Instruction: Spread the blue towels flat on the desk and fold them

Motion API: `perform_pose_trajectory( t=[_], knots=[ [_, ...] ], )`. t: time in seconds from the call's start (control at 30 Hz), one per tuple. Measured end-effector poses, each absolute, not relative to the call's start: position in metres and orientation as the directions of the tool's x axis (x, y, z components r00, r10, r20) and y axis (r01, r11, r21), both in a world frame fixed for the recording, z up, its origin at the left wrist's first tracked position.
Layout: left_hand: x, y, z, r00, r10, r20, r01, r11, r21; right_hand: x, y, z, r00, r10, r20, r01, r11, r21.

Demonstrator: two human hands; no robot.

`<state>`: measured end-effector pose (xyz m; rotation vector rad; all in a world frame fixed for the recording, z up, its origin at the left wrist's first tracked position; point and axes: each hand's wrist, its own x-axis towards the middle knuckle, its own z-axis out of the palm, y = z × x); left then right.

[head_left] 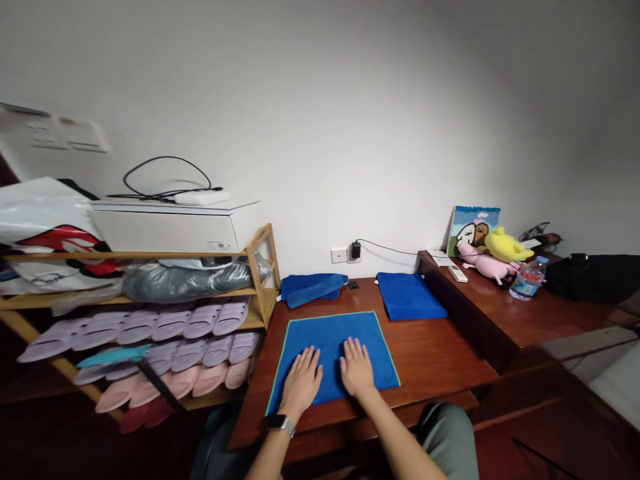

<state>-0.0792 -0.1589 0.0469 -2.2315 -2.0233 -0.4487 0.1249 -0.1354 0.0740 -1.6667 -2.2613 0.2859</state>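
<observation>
— Three lots of blue cloth are to be entered. Where is each placed?
— Item one: a square blue cloth with green edging (pixel 331 373), spread flat on a glossy red-brown wooden tabletop (pixel 430 360), slightly toward 9 o'clock of its middle. Item two: a loosely folded blue cloth pile (pixel 313 292), at 11 o'clock from item one; number of pieces cannot be told. Item three: a neatly folded deep-blue cloth (pixel 410 297), at 2 o'clock.
— And the hands?
— The left hand (pixel 301 381) is laid palm-down at 8 o'clock on item one, the right hand (pixel 357 370) at 4. Fingers are extended, slightly apart; nothing is clamped.
— Step in hand?
— Flattening, as judged: item one appears to be smoothed by both palms.
— Next move?
— Even outward pressure is judged to be called for; before any edge could be gripped, the palms would have to be lifted.
</observation>
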Motion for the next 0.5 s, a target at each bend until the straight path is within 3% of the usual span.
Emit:
perform_pose_trajectory(
  t=[0.1, 0.2, 0.4, 0.5],
  knots=[
    [-0.063, -0.159, 0.042, 0.075, 0.976, 0.206, 0.985, -0.104, 0.135, 0.094, -0.14, 0.067, -0.355, 0.93, 0.097, 0.845, 0.363, -0.392],
    [-0.073, -0.167, 0.023, 0.019, 0.979, 0.205, 0.991, -0.046, 0.128, 0.104, -0.142, 0.053, -0.308, 0.949, 0.071, 0.866, 0.311, -0.391],
    [-0.12, -0.191, -0.008, -0.05, 0.963, 0.265, 0.996, 0.029, 0.081, 0.186, -0.145, 0.033, -0.068, 0.998, 0.016, 0.965, 0.07, -0.253],
    [-0.125, -0.201, -0.014, -0.037, 0.963, 0.267, 0.998, 0.021, 0.062, 0.212, -0.154, 0.029, -0.049, 0.999, 0.001, 0.977, 0.048, -0.209]
  ],
)
